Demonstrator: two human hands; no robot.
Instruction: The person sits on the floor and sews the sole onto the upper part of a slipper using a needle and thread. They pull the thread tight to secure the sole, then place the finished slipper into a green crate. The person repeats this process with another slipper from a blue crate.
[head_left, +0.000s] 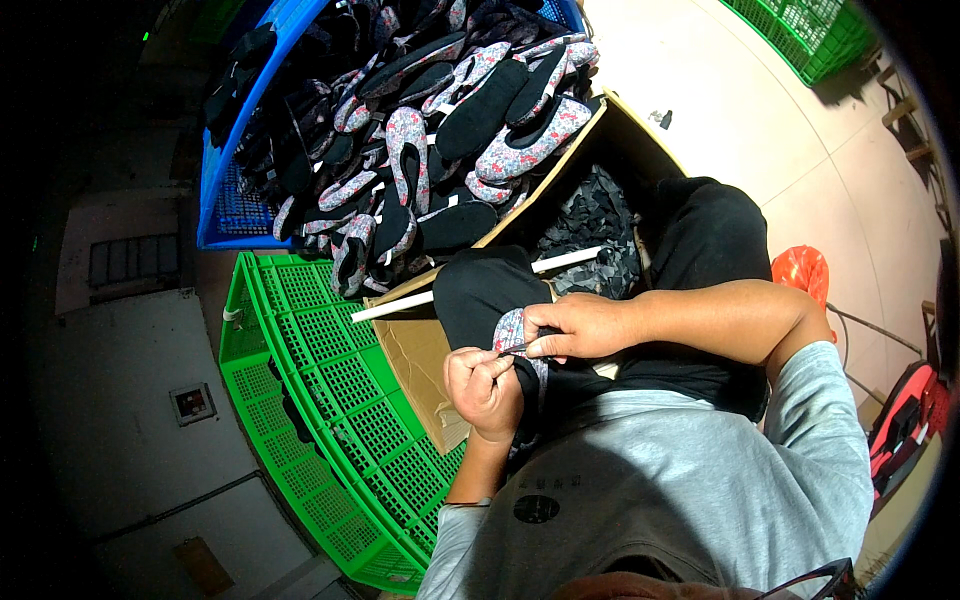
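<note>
A slipper (pixel 508 326) in floral grey and red cloth with a dark edge lies across my lap, against my black-clothed leg. My left hand (pixel 482 393) is closed, its thumb and fingertips pinching at the slipper's dark edge. Thumb and fingers of my right hand (pixel 584 326) are closed on the slipper's opening, just right of the left fingertips. A thin dark thing shows between the two hands; whether it is the trim or a small tool I cannot tell. Part of the slipper is hidden behind my hands.
A blue crate (pixel 212 190) heaped with similar floral slippers (pixel 408 150) stands ahead to the left. Left of me is a green crate (pixel 340 400). A cardboard box (pixel 640 130) holds dark scraps (pixel 590 220), with a white rod (pixel 400 306) across it. An orange bag (pixel 800 270) is at right.
</note>
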